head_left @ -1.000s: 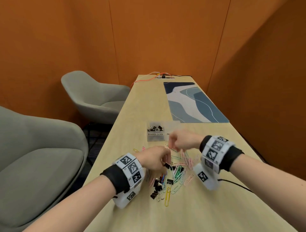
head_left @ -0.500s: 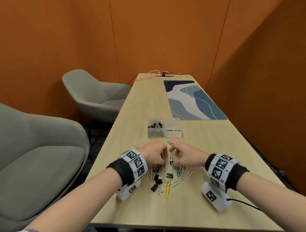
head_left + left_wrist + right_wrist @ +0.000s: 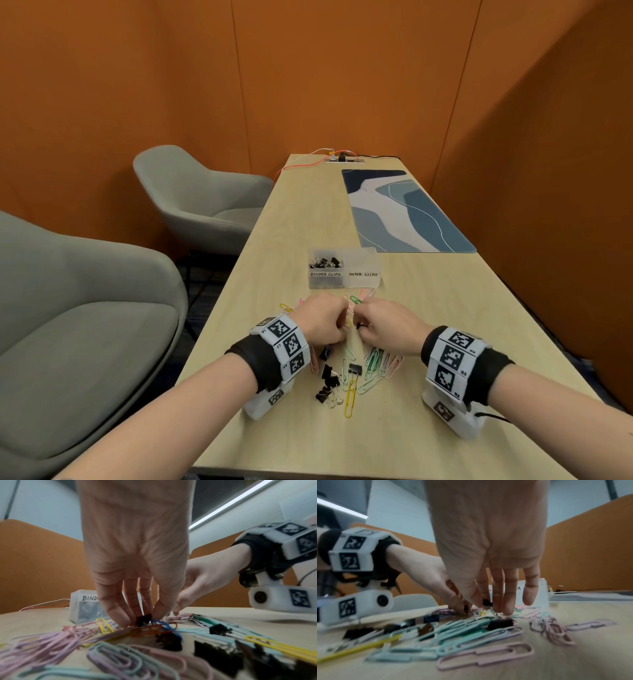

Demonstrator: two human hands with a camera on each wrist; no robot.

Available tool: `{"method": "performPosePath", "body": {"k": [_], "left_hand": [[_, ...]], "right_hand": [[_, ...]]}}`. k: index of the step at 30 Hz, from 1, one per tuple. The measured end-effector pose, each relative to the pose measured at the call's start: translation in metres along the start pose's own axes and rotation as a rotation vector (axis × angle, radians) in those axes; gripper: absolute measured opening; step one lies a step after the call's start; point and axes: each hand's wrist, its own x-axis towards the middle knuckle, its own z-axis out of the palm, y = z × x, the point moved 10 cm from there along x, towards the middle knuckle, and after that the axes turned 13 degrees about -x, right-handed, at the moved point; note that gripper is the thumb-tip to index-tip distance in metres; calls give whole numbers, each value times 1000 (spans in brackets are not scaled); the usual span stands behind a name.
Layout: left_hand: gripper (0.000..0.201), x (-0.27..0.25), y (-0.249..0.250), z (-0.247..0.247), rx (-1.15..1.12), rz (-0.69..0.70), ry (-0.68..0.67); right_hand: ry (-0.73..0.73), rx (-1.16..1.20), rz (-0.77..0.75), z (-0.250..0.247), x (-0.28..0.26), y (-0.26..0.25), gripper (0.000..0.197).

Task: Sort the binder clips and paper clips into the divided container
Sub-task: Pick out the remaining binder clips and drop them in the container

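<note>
Two hands work the clip pile: left hand [image 3: 135,547] and right hand [image 3: 488,540] fingers each pinch a black binder clip

Container [image 3: 344,274] labels: "BINDER CLIPS", "PAPER CLIPS" (handwritten).

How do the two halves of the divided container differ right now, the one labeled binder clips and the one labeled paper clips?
The binder clips half sits on the left and holds a small heap of black binder clips; the paper clips half on the right looks empty from the head view. The left half looks darker through its wall; the right one looks pale. Both are translucent, open-topped and carry a handwritten label on the front.
</note>
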Motion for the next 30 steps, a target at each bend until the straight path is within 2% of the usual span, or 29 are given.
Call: {"method": "performPosePath", "body": {"k": [6, 11, 16, 18, 21, 24, 26, 28, 30], "left_hand": [[17, 1, -6, -11, -133, 3, 34], [13, 7, -12, -12, -256, -18, 2], [14, 11, -13, -23, -331, -18, 67], [14, 11, -11, -28, -365, -23, 100], [13, 12, -8, -23, -474, -58, 74], [16, 13, 3, -10, -434, -45, -7], [18, 13, 9, -3, -376, -33, -49], [19, 14, 11, 2, -372, -39, -84], [20, 13, 11, 5, -381, -61, -110]], "right_hand": [[57, 243, 156, -8, 4, 26, 23], [41, 644, 383, 5, 4, 53, 19], [-52, 1176, 496, 21, -2, 60, 12], [-129, 1261, 527, 25, -7, 58, 16], [-206, 992, 511, 27, -13, 61, 23], [-229, 611, 312, 18, -18, 51, 12], [-213, 373, 193, 13, -21, 43, 12], [-183, 247, 150, 12, -23, 39, 22], [-143, 245, 127, 11, -22, 34, 28]]}}
